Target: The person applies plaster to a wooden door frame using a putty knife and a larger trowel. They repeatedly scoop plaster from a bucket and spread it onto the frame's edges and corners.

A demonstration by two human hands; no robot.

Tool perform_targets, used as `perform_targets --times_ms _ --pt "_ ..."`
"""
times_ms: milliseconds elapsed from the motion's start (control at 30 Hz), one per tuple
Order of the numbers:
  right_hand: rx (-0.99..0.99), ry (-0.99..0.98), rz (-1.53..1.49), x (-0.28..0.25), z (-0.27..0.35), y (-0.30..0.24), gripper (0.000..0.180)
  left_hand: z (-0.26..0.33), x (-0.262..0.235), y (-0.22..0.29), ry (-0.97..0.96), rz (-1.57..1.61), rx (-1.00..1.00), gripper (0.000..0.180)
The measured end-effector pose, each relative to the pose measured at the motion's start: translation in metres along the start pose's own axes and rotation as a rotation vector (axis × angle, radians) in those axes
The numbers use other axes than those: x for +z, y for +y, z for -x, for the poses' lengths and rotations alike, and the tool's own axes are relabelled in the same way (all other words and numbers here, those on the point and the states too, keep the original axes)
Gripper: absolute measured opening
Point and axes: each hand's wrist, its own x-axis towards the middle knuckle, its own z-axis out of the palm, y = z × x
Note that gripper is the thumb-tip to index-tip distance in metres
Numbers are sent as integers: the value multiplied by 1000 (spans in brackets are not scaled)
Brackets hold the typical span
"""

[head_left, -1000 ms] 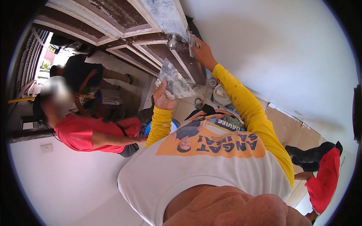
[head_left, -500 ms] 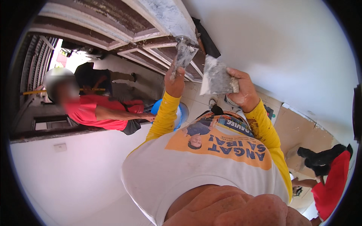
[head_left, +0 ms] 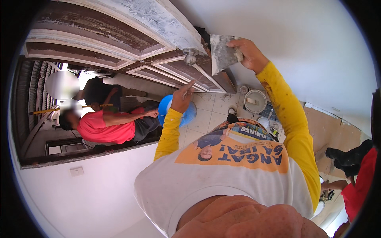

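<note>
My right hand (head_left: 251, 55) grips a broad, flat putty knife (head_left: 223, 53) whose blade is smeared with grey and white putty. That blade is next to the edge of a brown panelled door (head_left: 91, 41) with whitish putty patches; whether they touch, I cannot tell. Lower and to the left, my left hand (head_left: 183, 97) has its index finger stretched toward the door and its other fingers curled. What they hold, if anything, is hidden. A round metal doorknob (head_left: 190, 58) sticks out from the door above the left hand.
Behind my left forearm, a person in a red shirt (head_left: 105, 125) stands beside a blue bucket (head_left: 189, 115). Another person in dark clothing (head_left: 101, 93) is farther back. An open pail (head_left: 255, 102) stands on the tiled floor (head_left: 204, 119). At lower right is another red-sleeved person (head_left: 357, 196).
My right hand has moved up with the broad putty knife, toward the door's edge. My left hand has lowered away from the doorknob, and its small putty knife no longer shows.
</note>
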Motion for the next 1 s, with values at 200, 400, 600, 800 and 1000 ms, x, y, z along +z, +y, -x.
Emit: perform_targets --times_ms 200,400,600,800,1000 --pt "82 40 209 13 -57 5 17 21 12 -17 -23 20 -202 33" --pt "-45 -17 256 27 -72 12 17 37 18 -33 -44 26 -286 36" --pt "47 95 230 28 -66 13 18 39 13 -32 1 86 -218 37" --pt "-73 -67 163 27 -62 18 19 41 11 -32 3 74 -232 37" --pt "-41 58 264 39 -56 26 19 42 14 -38 14 145 -202 37"
